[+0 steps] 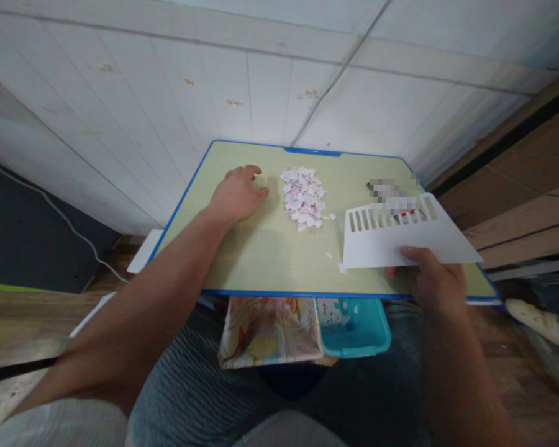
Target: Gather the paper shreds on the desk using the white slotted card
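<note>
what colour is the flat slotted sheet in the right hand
White; the slotted sheet shows best in the head view.

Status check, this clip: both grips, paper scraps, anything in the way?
Left grip open, empty, beside paper scraps. Right grip holding white slotted sheet. Scraps heaped on table; possible clutter: stray bits near the sheet.

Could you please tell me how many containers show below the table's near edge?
2: a floral-patterned box on the left and, at its right, a teal tub with paper scraps inside. The table may hide others.
</note>
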Tool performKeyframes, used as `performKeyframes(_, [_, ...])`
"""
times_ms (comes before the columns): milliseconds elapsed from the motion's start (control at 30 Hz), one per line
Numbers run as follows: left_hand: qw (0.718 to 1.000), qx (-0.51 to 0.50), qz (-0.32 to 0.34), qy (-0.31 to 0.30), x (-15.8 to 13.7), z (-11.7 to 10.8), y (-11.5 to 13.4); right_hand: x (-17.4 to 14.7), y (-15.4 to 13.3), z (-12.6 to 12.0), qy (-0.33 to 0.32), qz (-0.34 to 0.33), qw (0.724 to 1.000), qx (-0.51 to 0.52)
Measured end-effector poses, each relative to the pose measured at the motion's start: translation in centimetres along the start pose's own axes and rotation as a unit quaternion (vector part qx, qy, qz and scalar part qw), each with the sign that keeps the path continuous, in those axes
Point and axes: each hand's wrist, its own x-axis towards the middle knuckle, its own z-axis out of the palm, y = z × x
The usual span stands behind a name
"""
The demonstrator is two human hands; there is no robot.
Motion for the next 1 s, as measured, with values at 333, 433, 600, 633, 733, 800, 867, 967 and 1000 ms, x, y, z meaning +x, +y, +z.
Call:
performKeyframes(333, [1.000, -0.011, 0.005, -0.004, 0.0, -0.6, -0.6, -0.3, -2.1, 1.7, 0.000, 0.022, 0.997, 0.078])
performKeyframes(433, [1.000, -0.012, 0.001, -0.008, 0.0, -0.4, -0.7, -0.2, -2.0, 1.6, -0.015, 0.038, 0.996, 0.081])
performKeyframes(600, [1.000, -0.010, 0.013, -0.017, 0.1, -0.1, -0.9, 0.0, -1.6, 1.5, -0.009, 0.007, 0.998, 0.066])
performKeyframes(633, [1.000, -0.012, 0.013, -0.016, 0.1, -0.1, -0.9, 0.1, -1.4, 1.4, -0.013, 0.002, 0.999, 0.050])
performKeyframes(733, [1.000, -0.010, 0.013, -0.014, 0.2, 0.0, -1.0, 0.1, -0.9, 0.8, -0.027, 0.001, 0.999, -0.016])
performKeyframes(800, [1.000, -0.007, 0.012, -0.014, 0.2, 0.0, -1.0, 0.0, -0.8, 0.3, -0.042, -0.006, 0.997, -0.063])
performKeyframes(867, [1.000, -0.005, 0.013, -0.016, 0.1, 0.0, -0.9, -0.1, -0.8, 0.1, -0.066, -0.027, 0.991, -0.113])
performKeyframes(967, [1.000, -0.002, 0.019, -0.023, 0.1, -0.1, -0.8, -0.2, -0.9, 0.1, -0.077, -0.048, 0.985, -0.149])
performKeyframes(1000, [1.000, -0.002, 0.019, -0.022, 0.1, -0.1, -0.8, -0.1, -0.9, 0.2, -0.071, -0.043, 0.986, -0.141])
